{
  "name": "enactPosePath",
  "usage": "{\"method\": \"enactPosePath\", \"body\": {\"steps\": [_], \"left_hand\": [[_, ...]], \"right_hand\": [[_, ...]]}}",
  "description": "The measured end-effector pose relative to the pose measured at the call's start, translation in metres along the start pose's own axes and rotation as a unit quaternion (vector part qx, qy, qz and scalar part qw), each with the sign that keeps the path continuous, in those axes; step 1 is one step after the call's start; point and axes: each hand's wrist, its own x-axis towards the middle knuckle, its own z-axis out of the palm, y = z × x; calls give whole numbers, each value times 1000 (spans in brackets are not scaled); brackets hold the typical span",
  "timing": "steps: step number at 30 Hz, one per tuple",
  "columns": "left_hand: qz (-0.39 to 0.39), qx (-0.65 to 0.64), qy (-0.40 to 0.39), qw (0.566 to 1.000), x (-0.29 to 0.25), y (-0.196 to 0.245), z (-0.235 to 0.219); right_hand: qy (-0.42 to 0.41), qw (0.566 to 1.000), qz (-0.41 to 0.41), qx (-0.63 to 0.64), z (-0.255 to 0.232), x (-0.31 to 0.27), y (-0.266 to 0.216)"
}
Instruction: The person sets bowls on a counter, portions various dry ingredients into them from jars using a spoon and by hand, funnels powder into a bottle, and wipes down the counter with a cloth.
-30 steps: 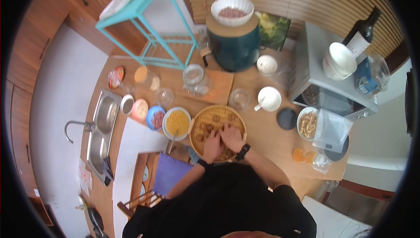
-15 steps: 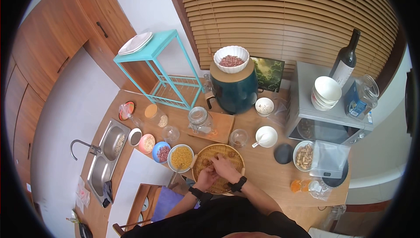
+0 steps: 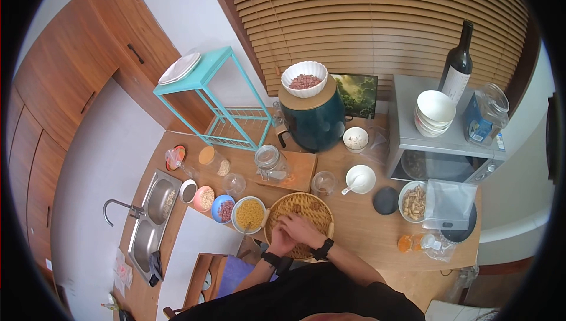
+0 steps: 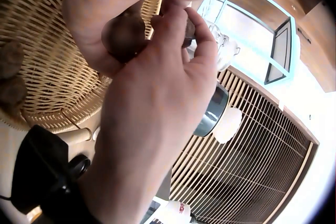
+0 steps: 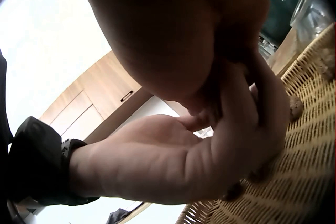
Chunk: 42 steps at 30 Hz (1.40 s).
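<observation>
Over the round wicker basket (image 3: 321, 217), my left hand (image 3: 282, 241) and right hand (image 3: 300, 230) meet, fingers overlapping. In the left wrist view my right hand (image 4: 157, 85) pinches a small brown piece (image 4: 189, 27) between curled fingers. A larger round brown piece (image 4: 124, 36) lies against the curled left hand (image 4: 100, 3). The right wrist view shows the left hand's (image 5: 173, 161) fingers bent against the dark right hand (image 5: 173, 35), which hides much of the contact. More brown lumps (image 4: 11, 90) lie in the basket.
Left of the basket are bowls of yellow grains (image 3: 249, 213) and reddish pieces (image 3: 224, 209). Behind it stand a glass jar (image 3: 270, 164) and a clear cup (image 3: 323, 183). A white bowl with spoon (image 3: 361, 178), black disc (image 3: 386, 200) and bowl of brown pieces (image 3: 414, 202) are to the right.
The head view tilted up, then shifted slightly. Both hands stay together over the basket; the fingers, lower among the lumps a second ago, now overlap more closely.
</observation>
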Motion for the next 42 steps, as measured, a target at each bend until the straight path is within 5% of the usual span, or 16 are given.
{"method": "enactPosePath", "body": {"steps": [3, 5, 10, 13, 18, 20, 26, 33, 39, 41, 42], "left_hand": [[-35, 56, 28, 997, 6, -4, -13], [-130, 38, 25, 991, 9, 3, -23], [-142, -35, 35, 989, 1, 9, -20], [-157, -51, 11, 986, 0, 12, -22], [-148, -41, -23, 988, -8, 15, -15], [-101, 8, 48, 994, -13, 13, -2], [-77, 52, 51, 994, -12, 12, -3], [-78, 79, 48, 993, -11, 8, -8], [-56, 53, 31, 997, -18, 7, 5], [-28, 64, 2, 998, -19, 10, 10], [-23, 76, -20, 997, -18, 11, 9]], "right_hand": [[52, 996, 29, -63, -29, 12, 1], [104, 958, 188, -187, -40, 27, 23], [174, 913, 231, -289, -72, 59, 90], [123, 908, 248, -314, -66, 67, 123], [155, 920, 231, -275, -65, 65, 107], [137, 926, 240, -257, -58, 62, 110], [177, 920, 159, -313, -43, 60, 109], [178, 916, 183, -309, -33, 63, 118], [144, 966, 146, -156, -56, 46, 37], [-56, 998, 32, 20, -51, 34, 20], [-63, 997, 38, 26, -44, 31, 19]]}}
